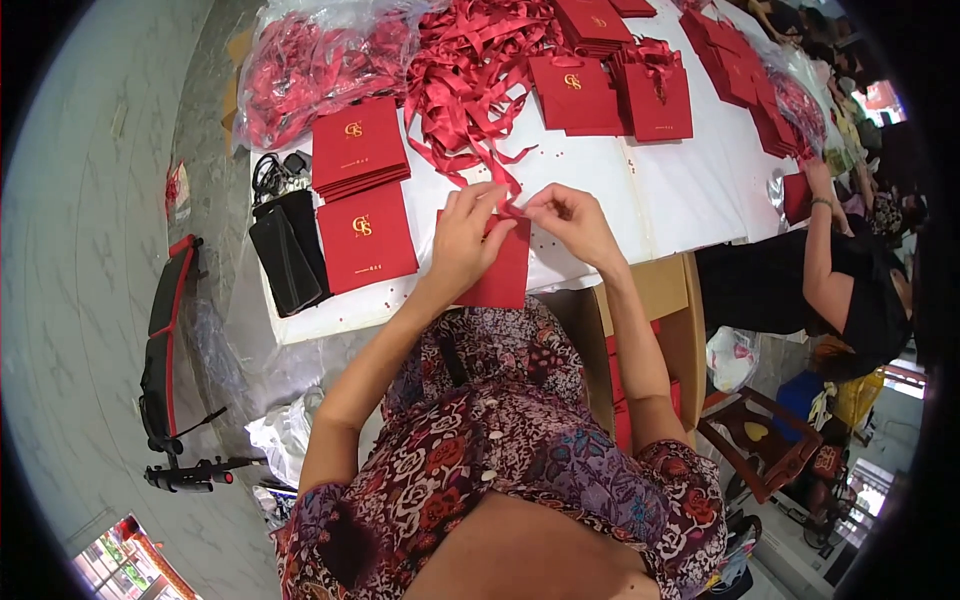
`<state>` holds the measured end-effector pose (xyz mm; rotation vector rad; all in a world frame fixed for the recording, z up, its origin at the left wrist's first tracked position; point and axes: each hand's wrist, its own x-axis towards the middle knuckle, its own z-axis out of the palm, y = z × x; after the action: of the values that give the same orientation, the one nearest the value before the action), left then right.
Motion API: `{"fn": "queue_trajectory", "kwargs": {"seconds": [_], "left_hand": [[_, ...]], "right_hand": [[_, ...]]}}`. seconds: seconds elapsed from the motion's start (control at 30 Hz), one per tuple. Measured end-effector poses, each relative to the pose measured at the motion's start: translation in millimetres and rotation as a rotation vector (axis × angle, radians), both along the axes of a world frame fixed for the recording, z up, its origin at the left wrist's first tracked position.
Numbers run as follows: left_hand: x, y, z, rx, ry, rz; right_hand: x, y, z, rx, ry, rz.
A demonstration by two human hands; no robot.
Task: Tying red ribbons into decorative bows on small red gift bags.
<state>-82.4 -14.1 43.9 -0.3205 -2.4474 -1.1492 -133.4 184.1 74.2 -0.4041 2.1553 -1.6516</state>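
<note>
Red ribbon (511,209) in right fingers (553,201), end hidden; left fingers (478,203) over half-covered red bag (507,270), grip unclear.

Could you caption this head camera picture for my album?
Left hand at a red bag, right hand pinching red ribbon, before a ribbon heap on a white table.
</note>
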Motion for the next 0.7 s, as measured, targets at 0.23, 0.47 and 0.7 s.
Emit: {"fn": "queue_trajectory", "kwargs": {"seconds": [0.23,0.47,0.7], "left_hand": [[-9.4,0.3,5.2,0.326,-0.241,-0.143],[-14.2,3.8,22.5,0.426,-0.200,-0.257],[-1.7,-18.6,-19.0,-0.163,-0.089,-0.094]], "right_hand": [[3.7,-21.2,6.4,-0.285,-0.103,-0.061],[-6.1,-2.7,3.4,-0.325,-0.080,-0.067],[-7.2,58.0,37.9,-0.980,-0.074,0.012]]}}
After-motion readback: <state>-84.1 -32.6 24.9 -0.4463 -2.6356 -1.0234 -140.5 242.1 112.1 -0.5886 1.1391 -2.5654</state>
